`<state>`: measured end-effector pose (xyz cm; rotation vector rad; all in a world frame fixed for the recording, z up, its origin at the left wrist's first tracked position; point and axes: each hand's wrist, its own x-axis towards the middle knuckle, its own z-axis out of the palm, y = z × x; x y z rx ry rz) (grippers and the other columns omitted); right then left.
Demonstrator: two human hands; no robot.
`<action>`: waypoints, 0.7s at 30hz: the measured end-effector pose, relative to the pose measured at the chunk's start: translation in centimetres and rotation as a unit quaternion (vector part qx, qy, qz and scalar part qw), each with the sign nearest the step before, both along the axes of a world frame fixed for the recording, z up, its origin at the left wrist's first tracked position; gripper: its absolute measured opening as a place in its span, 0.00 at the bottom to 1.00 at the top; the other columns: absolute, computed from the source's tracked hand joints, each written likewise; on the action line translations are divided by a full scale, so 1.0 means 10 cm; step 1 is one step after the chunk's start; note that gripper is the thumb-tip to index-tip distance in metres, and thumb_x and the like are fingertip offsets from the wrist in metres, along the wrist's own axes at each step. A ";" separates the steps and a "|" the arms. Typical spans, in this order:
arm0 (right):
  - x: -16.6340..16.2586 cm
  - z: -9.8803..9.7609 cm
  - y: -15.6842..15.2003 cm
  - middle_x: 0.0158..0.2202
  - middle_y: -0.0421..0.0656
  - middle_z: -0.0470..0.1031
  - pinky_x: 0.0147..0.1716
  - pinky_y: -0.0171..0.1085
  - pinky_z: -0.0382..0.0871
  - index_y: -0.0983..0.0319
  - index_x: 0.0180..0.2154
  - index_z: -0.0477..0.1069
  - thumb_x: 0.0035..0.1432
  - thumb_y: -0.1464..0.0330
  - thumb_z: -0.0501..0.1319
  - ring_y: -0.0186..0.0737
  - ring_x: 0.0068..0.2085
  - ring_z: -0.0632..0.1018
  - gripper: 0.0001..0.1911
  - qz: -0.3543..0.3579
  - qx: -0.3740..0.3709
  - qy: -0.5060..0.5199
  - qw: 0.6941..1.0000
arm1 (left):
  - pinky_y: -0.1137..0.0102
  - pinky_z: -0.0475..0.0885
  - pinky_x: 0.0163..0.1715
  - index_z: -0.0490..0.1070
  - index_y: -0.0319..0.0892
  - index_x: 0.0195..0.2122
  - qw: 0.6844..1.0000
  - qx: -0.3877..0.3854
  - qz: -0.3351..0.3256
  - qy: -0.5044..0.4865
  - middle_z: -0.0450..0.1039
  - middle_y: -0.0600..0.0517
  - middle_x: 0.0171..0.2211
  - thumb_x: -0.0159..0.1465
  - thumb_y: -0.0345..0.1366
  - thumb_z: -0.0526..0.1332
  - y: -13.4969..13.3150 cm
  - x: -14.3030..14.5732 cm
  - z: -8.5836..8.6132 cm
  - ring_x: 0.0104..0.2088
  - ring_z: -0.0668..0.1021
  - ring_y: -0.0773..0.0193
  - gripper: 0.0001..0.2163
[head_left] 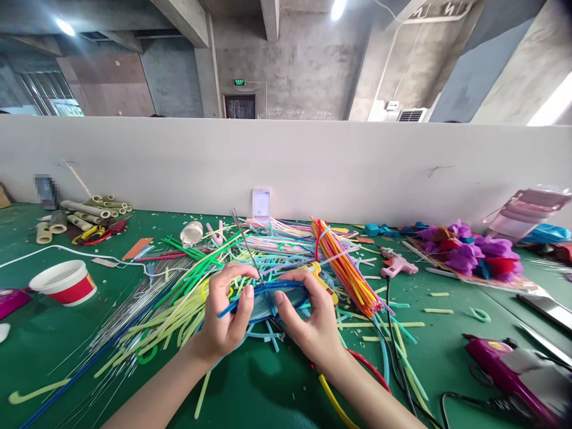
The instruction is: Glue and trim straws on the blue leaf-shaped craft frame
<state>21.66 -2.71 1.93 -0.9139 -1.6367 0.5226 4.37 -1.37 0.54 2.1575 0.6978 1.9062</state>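
Note:
My left hand (226,316) and my right hand (308,319) hold a blue strip bent into a loop (268,296) just above the green table (250,387). Left thumb and fingers pinch the loop's left end, where thin metal wires (243,238) stick up and away. Right fingers curl over the loop's right side. Under and behind the hands lies a heap of coloured plastic strips (192,286), green, yellow, pink and blue. A bundle of orange strips (344,268) lies just right of my right hand.
A red and white paper cup (65,283) stands at the left, with cardboard tubes (89,211) behind it. A pink glue gun (395,265) and purple flower pieces (469,253) lie at the right. A magenta tool (513,363) with black cable sits front right. A white partition (286,161) closes the back.

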 end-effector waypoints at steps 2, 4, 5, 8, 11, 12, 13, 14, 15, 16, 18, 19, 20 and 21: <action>-0.01 0.01 0.00 0.39 0.41 0.77 0.42 0.37 0.69 0.58 0.41 0.72 0.59 0.64 0.64 0.39 0.40 0.76 0.08 -0.002 0.004 -0.006 1.000 | 0.55 0.71 0.46 0.59 0.43 0.56 1.000 0.007 -0.010 0.010 0.68 0.45 0.45 0.63 0.21 0.55 -0.01 0.01 0.01 0.46 0.74 0.56 0.21; -0.02 0.02 0.01 0.38 0.40 0.77 0.42 0.38 0.69 0.57 0.40 0.73 0.60 0.64 0.64 0.39 0.40 0.77 0.07 -0.001 0.003 -0.006 1.000 | 0.55 0.72 0.46 0.58 0.43 0.57 1.000 0.013 -0.014 0.017 0.67 0.45 0.45 0.63 0.20 0.55 -0.01 0.02 0.02 0.46 0.74 0.56 0.23; -0.02 0.02 0.01 0.38 0.40 0.77 0.42 0.38 0.69 0.57 0.39 0.73 0.60 0.63 0.64 0.39 0.40 0.77 0.06 0.000 0.001 -0.003 1.000 | 0.55 0.72 0.46 0.57 0.43 0.57 1.000 0.016 -0.015 0.020 0.67 0.45 0.45 0.62 0.19 0.55 -0.01 0.02 0.02 0.47 0.73 0.57 0.23; -0.03 0.04 0.01 0.37 0.40 0.77 0.41 0.38 0.69 0.57 0.38 0.73 0.60 0.62 0.64 0.40 0.39 0.77 0.06 -0.001 -0.014 0.012 1.000 | 0.53 0.71 0.48 0.55 0.43 0.59 0.999 0.023 -0.019 0.032 0.66 0.44 0.47 0.62 0.19 0.54 -0.01 0.04 0.02 0.48 0.73 0.56 0.25; -0.04 0.06 0.00 0.36 0.41 0.77 0.40 0.38 0.70 0.58 0.37 0.73 0.59 0.61 0.65 0.40 0.38 0.77 0.08 -0.006 -0.035 0.024 0.999 | 0.52 0.71 0.49 0.54 0.44 0.59 0.999 0.012 -0.025 0.038 0.66 0.43 0.48 0.63 0.19 0.54 -0.02 0.05 0.04 0.49 0.73 0.56 0.25; -0.04 0.06 0.00 0.36 0.41 0.77 0.39 0.38 0.70 0.58 0.36 0.73 0.58 0.61 0.65 0.40 0.38 0.77 0.08 -0.007 -0.040 0.026 0.999 | 0.52 0.71 0.49 0.54 0.44 0.59 0.999 0.006 -0.026 0.037 0.66 0.43 0.48 0.63 0.19 0.54 -0.02 0.06 0.04 0.50 0.73 0.55 0.25; -0.04 0.06 0.00 0.36 0.41 0.77 0.39 0.38 0.70 0.58 0.36 0.73 0.58 0.61 0.65 0.40 0.37 0.77 0.08 -0.008 -0.046 0.027 0.999 | 0.52 0.71 0.49 0.54 0.45 0.59 0.999 0.002 -0.027 0.035 0.66 0.43 0.48 0.64 0.20 0.53 -0.03 0.06 0.04 0.50 0.73 0.55 0.24; -0.05 0.06 0.00 0.35 0.41 0.77 0.39 0.38 0.70 0.58 0.36 0.73 0.58 0.60 0.65 0.41 0.37 0.77 0.09 -0.009 -0.050 0.026 0.998 | 0.53 0.71 0.49 0.54 0.45 0.59 0.999 -0.001 -0.028 0.033 0.66 0.43 0.48 0.64 0.20 0.53 -0.03 0.06 0.05 0.49 0.73 0.56 0.24; -0.05 0.06 0.00 0.35 0.41 0.77 0.39 0.38 0.70 0.58 0.35 0.73 0.58 0.60 0.65 0.41 0.38 0.77 0.08 -0.011 -0.053 0.024 0.998 | 0.54 0.72 0.48 0.54 0.45 0.59 0.999 -0.002 -0.029 0.031 0.67 0.43 0.47 0.64 0.20 0.53 -0.04 0.07 0.05 0.48 0.74 0.56 0.24; -0.05 0.06 0.00 0.35 0.41 0.77 0.39 0.39 0.70 0.58 0.35 0.73 0.58 0.60 0.65 0.41 0.38 0.77 0.08 -0.012 -0.053 0.022 0.998 | 0.54 0.72 0.47 0.53 0.45 0.59 0.999 -0.001 -0.031 0.028 0.67 0.44 0.46 0.64 0.21 0.53 -0.04 0.07 0.06 0.47 0.74 0.57 0.24; -0.05 0.06 0.00 0.35 0.41 0.77 0.39 0.39 0.70 0.58 0.34 0.73 0.58 0.61 0.65 0.41 0.38 0.77 0.08 -0.013 -0.048 0.019 0.999 | 0.56 0.73 0.46 0.53 0.46 0.60 0.999 -0.003 -0.035 0.022 0.67 0.46 0.43 0.65 0.21 0.53 -0.04 0.07 0.06 0.45 0.75 0.59 0.24; -0.05 0.06 0.01 0.35 0.41 0.77 0.40 0.39 0.70 0.58 0.34 0.73 0.58 0.61 0.65 0.41 0.38 0.77 0.07 -0.011 -0.044 0.018 0.999 | 0.57 0.73 0.45 0.52 0.46 0.60 0.999 -0.006 -0.035 0.019 0.68 0.47 0.42 0.65 0.21 0.53 -0.03 0.08 0.06 0.44 0.75 0.59 0.24; -0.05 0.06 0.01 0.35 0.41 0.77 0.40 0.39 0.70 0.57 0.35 0.73 0.58 0.61 0.65 0.41 0.38 0.77 0.07 -0.006 -0.039 0.018 0.999 | 0.58 0.73 0.44 0.52 0.46 0.60 0.999 -0.008 -0.035 0.016 0.68 0.47 0.41 0.66 0.22 0.53 -0.03 0.08 0.06 0.43 0.75 0.60 0.24; -0.04 0.06 0.02 0.36 0.41 0.77 0.40 0.39 0.70 0.57 0.35 0.74 0.58 0.61 0.65 0.41 0.39 0.77 0.07 0.001 -0.037 0.018 0.999 | 0.58 0.74 0.44 0.51 0.46 0.61 0.999 -0.009 -0.034 0.015 0.68 0.48 0.41 0.66 0.22 0.53 -0.02 0.08 0.06 0.43 0.75 0.60 0.24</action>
